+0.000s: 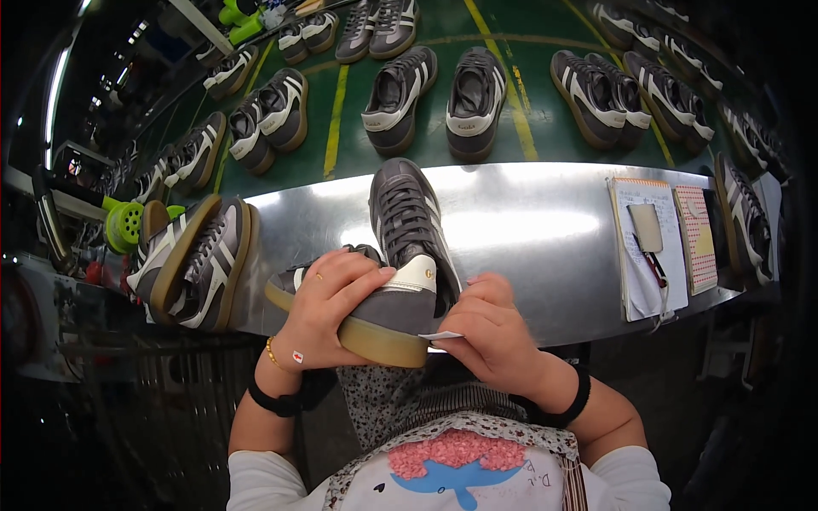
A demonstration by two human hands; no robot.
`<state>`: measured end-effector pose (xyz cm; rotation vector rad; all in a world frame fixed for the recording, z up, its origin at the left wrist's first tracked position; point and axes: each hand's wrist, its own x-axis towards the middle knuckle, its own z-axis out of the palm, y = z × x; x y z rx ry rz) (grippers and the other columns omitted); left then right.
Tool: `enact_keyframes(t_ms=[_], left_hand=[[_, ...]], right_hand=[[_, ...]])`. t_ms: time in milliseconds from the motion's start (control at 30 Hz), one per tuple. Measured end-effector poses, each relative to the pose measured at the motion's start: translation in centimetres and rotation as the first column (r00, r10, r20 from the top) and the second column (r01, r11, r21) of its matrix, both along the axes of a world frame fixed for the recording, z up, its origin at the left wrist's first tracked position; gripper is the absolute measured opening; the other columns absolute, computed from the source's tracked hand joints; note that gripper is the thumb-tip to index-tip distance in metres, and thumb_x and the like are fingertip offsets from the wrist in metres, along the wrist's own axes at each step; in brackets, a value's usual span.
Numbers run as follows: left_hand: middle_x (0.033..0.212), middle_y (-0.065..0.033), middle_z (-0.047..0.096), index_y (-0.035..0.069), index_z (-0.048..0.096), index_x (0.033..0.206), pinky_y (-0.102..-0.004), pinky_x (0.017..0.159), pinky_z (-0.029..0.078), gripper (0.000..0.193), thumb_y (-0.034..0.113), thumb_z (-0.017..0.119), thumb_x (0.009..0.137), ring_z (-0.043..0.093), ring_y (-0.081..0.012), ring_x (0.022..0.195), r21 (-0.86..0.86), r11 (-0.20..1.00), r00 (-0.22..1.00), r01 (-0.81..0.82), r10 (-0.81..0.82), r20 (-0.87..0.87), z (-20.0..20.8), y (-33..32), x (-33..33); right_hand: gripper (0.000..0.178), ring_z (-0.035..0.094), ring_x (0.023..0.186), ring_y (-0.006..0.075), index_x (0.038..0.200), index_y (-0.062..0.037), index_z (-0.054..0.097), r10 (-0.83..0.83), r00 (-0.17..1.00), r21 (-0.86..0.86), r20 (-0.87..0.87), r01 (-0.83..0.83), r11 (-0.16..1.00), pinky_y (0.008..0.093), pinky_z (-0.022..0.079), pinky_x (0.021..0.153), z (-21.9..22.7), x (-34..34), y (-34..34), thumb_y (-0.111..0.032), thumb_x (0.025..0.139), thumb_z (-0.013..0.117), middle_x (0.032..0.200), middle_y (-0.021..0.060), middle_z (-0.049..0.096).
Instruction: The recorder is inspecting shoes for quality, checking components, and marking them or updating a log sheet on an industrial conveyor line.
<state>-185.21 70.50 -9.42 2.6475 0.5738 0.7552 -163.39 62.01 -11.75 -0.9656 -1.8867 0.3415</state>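
A dark grey sneaker (383, 313) with white stripes and a gum-coloured sole points its toe away from me, heel tilted up near the table's front edge. My left hand (328, 298) is wrapped round the heel's left side. At the heel's right side, my right hand (486, 328) pinches a small thin white piece (441, 335) against the shoe near the sole; I cannot tell whether it is cloth or paper. Another matching sneaker (279, 289) lies partly hidden behind my left hand.
Sneakers lean together (204, 264) at the table's left end. On the right of the metal table (537, 230) lie a notepad (635, 281) with a pen and a patterned booklet (697, 238). Beyond, a green surface (332, 85) with yellow lines carries several sneaker pairs.
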Motion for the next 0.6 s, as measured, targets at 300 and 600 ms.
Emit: enact_keyframes(t_ms=[300,600], left_hand=[[0.106,-0.0107,0.056,0.006,0.056,0.118,-0.0462,0.096,0.037,0.078,0.031,0.082,0.050,0.054,-0.0291,0.101,0.018,1.000,1.000,-0.004,0.004,0.020,-0.6,0.2,-0.2],[0.107,-0.0109,0.056,0.005,0.055,0.119,-0.0461,0.096,0.037,0.079,0.032,0.083,0.050,0.054,-0.0291,0.100,0.020,1.000,1.000,0.012,-0.013,0.024,-1.0,0.6,-0.7]], right_hand=[[0.021,0.053,0.086,0.0212,0.084,-0.0095,0.057,-0.034,0.997,0.018,0.062,0.033,0.999,0.0426,0.037,0.092,-0.3,-0.5,0.2,-0.009,0.069,0.072,0.079,0.0009,0.056],[0.018,0.053,0.086,0.0193,0.081,-0.0111,0.057,-0.070,0.997,0.070,0.007,0.070,0.995,0.0437,0.035,0.095,-0.3,-1.1,0.7,-0.011,0.070,0.072,0.079,-0.0001,0.055]])
